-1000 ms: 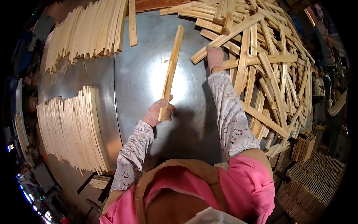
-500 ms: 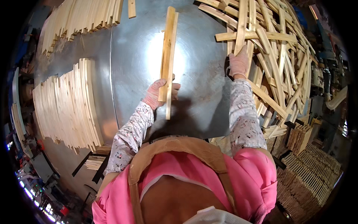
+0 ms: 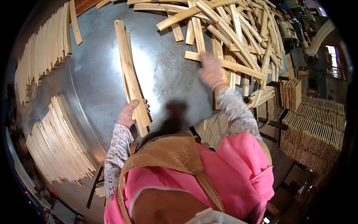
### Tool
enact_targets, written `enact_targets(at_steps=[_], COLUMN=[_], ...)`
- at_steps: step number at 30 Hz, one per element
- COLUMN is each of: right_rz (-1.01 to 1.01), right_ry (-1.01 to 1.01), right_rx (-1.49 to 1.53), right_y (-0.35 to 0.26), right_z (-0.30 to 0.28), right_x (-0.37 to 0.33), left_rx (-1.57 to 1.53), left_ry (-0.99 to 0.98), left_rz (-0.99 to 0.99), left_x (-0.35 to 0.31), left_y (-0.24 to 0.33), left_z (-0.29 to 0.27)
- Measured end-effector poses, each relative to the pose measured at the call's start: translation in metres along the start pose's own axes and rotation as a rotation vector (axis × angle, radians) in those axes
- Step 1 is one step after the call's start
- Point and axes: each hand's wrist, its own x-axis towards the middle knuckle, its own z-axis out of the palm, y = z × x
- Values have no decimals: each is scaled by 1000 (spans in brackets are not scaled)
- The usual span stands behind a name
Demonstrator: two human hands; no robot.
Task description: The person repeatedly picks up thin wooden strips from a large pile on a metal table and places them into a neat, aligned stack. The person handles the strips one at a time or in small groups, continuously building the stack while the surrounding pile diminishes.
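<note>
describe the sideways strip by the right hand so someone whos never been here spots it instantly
On the metal table, look right to the tangled pile of wooden strips. At its near left side is the right hand, with the crosswise strip beside it. Unlike the lengthwise strips it crosses, this one runs sideways, its left end jutting past the hand.

You can read no text, label, brand, number or sign here. The brown apron [image 3: 158, 158] you wear bears a pale stitched line drawing [image 3: 182, 156], in which you can make out no letters. The machinery [image 3: 292, 26] at the upper right is too small and dark for you to read anything on it.
</note>
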Motion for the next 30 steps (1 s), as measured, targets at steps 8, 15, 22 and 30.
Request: enact_targets(at_steps=[8, 15, 22, 30], right_rz=[36, 456, -157, -450], right_ry=[-312, -196, -88, -61], right_rx=[-159, -308, -366, -321], right_y=[14, 126, 45, 44], right_z=[-91, -89, -109, -68], right_x=[50, 115, 155, 294], left_rx=[-94, -33, -132, -210], left_ry=[-16, 5, 18, 65], left_rz=[-13, -57, 23, 118], left_x=[12, 6, 10, -8], left_y=[-12, -5, -17, -18], left_z=[-15, 6, 4, 9])
